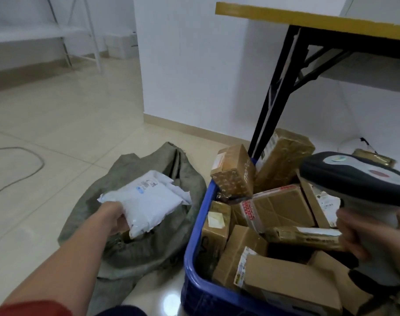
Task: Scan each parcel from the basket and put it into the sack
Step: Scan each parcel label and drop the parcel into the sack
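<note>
Left of the blue basket (193, 242), the person's left hand (113, 216) holds a white bag parcel (149, 201). The fingers are curled round its near corner and pinch it tight. The parcel is held over the grey sack (162, 245), which lies crumpled on the floor just left of the basket. The parcel's long side runs from the fingers away from the person and a little toward the basket.

A dark gap in the sack shows right under the hand. I think that is the opening, so the parcel only needs to go down and be let go. The left hand is the one closer to the sack.

Inside the basket, lots of brown boxes (279, 206) are piled up. Over the basket's right side, the right hand (363, 236) grips the handle of a scanner (352, 176), with its fingers wrapped round it.
</note>
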